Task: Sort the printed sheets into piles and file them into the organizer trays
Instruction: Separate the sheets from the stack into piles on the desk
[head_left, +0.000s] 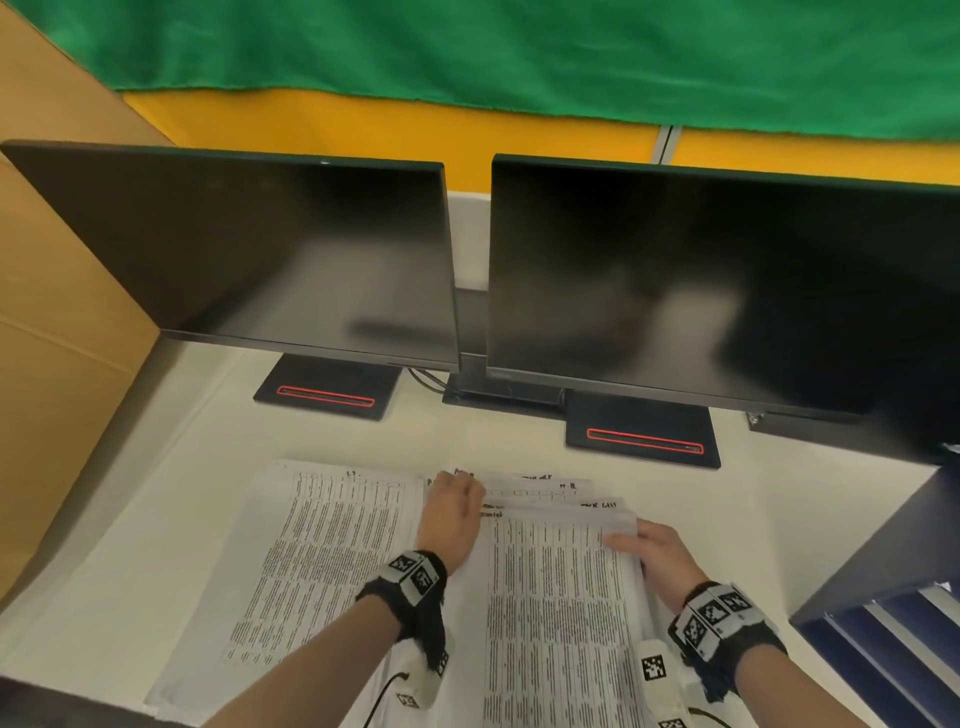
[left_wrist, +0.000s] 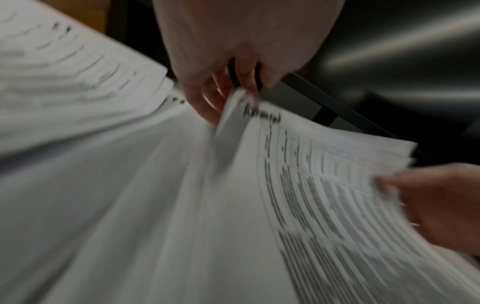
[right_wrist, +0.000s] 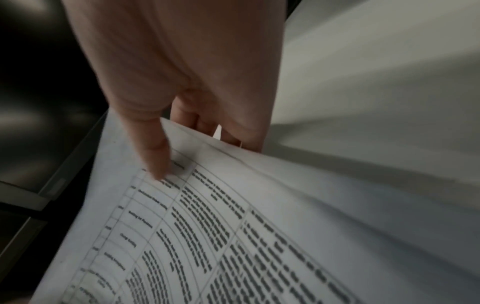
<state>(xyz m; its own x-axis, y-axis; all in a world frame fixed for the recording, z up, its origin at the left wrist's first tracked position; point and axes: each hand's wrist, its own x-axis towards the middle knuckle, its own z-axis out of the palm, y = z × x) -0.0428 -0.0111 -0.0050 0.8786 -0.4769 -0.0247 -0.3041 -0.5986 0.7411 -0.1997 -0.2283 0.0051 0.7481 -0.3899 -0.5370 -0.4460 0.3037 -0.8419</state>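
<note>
While pinching printed sheets (head_left: 558, 587): left hand (head_left: 451, 512), right hand (head_left: 655, 553), fingers curled.

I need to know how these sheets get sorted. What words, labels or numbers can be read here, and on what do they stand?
No text reads with certainty.
Handwritten headings on the fanned sheets: blurred; one may read "Pack List".
Heading by the left hand's fingers: smeared, unreadable.
Printed tables on the left pile and on the sheet in the right hand: too small.
Wrist markers: patterns, no words.
</note>
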